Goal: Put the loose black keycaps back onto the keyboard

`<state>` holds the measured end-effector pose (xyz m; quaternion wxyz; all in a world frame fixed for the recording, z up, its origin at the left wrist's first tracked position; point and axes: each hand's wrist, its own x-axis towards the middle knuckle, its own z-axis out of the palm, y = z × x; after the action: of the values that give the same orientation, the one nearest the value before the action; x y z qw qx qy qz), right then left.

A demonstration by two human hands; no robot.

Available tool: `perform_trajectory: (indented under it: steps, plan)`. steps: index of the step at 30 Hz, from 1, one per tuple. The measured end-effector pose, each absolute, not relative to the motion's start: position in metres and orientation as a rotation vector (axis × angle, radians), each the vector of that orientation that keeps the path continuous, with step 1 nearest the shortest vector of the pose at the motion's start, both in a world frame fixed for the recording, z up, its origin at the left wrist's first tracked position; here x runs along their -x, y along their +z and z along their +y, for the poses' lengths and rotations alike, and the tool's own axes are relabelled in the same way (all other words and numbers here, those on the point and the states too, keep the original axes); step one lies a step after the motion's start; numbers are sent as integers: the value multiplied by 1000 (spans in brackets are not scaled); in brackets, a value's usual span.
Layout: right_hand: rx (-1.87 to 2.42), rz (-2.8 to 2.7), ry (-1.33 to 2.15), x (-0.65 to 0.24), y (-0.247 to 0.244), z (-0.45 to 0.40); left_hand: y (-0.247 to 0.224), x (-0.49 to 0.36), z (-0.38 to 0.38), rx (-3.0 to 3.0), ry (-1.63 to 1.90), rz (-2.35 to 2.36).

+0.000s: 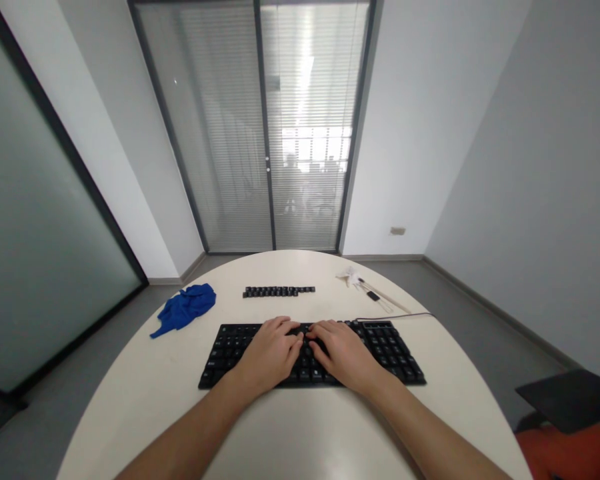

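Observation:
A black keyboard (305,375) lies flat on the round white table (300,440). Over its middle-left keys is my left hand (271,352), fingers bent toward the upper rows, thumb and fingertips close together. My right hand (344,353) rests just right of it on the keyboard, fingertips near those of my left hand. Whether the fingertips pinch a small key between them is too small to tell. Behind the keyboard, loose black keycaps (273,291) stand in two rows.
A crumpled blue cloth (186,307) lies at the table's left. At the back right are a white brush-like tool (350,277) and a wire tool with a black handle (373,296). The keyboard cable (405,316) runs off the right edge. A black and red chair (570,400) stands lower right.

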<state>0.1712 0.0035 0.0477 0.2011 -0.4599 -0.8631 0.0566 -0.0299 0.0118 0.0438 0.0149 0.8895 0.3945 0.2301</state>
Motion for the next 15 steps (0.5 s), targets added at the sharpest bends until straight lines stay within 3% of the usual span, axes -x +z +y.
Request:
perform_trajectory:
  steps: [10, 15]
  plan:
    - [1302, -2422, 146, -173, 47, 5, 49, 29, 25, -2728, 682, 1210]
    - [1302, -2428, 145, -173, 48, 5, 52, 25, 71, -2739, 689, 1460]
